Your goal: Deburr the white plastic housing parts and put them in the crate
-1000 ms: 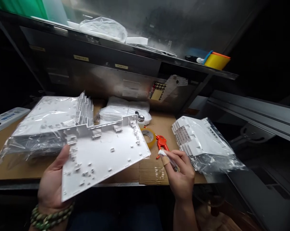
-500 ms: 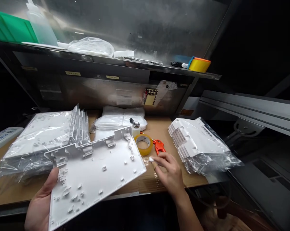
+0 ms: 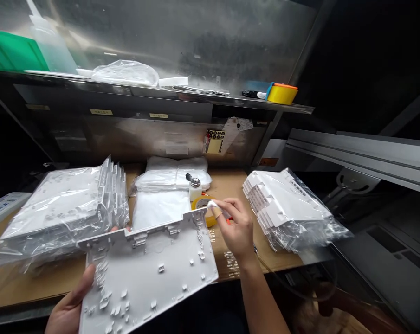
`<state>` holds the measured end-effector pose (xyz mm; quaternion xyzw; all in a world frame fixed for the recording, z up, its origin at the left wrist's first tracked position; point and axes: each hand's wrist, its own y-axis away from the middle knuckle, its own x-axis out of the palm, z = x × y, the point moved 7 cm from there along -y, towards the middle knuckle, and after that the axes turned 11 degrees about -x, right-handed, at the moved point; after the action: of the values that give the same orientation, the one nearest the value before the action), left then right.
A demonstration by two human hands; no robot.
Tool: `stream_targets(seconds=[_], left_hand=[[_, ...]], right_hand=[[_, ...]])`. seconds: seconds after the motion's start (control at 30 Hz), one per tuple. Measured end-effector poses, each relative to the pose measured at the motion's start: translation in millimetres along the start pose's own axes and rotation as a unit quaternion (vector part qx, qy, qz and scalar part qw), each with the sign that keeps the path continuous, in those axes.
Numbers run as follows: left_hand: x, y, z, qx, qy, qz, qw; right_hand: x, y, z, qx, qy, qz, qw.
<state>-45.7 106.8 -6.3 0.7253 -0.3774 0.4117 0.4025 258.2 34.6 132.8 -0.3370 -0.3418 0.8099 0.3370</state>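
My left hand [image 3: 72, 301] grips a white plastic housing panel [image 3: 154, 278] by its left side, thumb on the inner face and fingertips showing at the top edge. Small clips and posts stud that inner face, which is turned up toward me. Pinched in my right hand [image 3: 235, 227] is a small white wad [image 3: 211, 204], perhaps cotton or cloth, beside the panel's upper right corner. Behind it lie a roll of yellow tape [image 3: 200, 202] and a white bottle with a metal pump top [image 3: 195, 189]. An orange-red tool is mostly hidden by my right hand.
Bagged white panels are stacked at left [image 3: 63, 199] and right [image 3: 286, 199]. Clear plastic bags [image 3: 161, 211] lie at the back middle. Small clear pieces [image 3: 231, 264] rest near the table's front edge. A metal shelf [image 3: 133, 88] crosses above, holding a squeeze bottle [image 3: 53, 46].
My right hand has moved up and left with the white wad, from above the table to the panel's upper right corner. The panel sits lower and slightly right, tilted differently.
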Motion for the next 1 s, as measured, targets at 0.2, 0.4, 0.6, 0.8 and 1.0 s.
stream_targets(seconds=[0.2,0.4,0.6,0.8,1.0], left_hand=[[46.7,-7,0,0.098,-0.008,-0.011,0.995],[77.0,-14,9,0.172,-0.066,-0.153,0.971],[112.5,-24,27,0.181,-0.018,-0.164,0.97],[121.0,-34,32,0.162,0.021,-0.123,0.979],[119.2,-41,30,0.15,-0.001,-0.12,0.981]], right_hand=[[-2,8,-18,-0.001,0.011,0.024,1.0],[2,-3,8,-0.018,0.007,-0.013,1.0],[34,-10,103,-0.132,-0.108,0.005,0.985],[52,-9,108,-0.158,-0.115,0.025,0.98],[54,-10,102,-0.14,-0.085,0.026,0.986]])
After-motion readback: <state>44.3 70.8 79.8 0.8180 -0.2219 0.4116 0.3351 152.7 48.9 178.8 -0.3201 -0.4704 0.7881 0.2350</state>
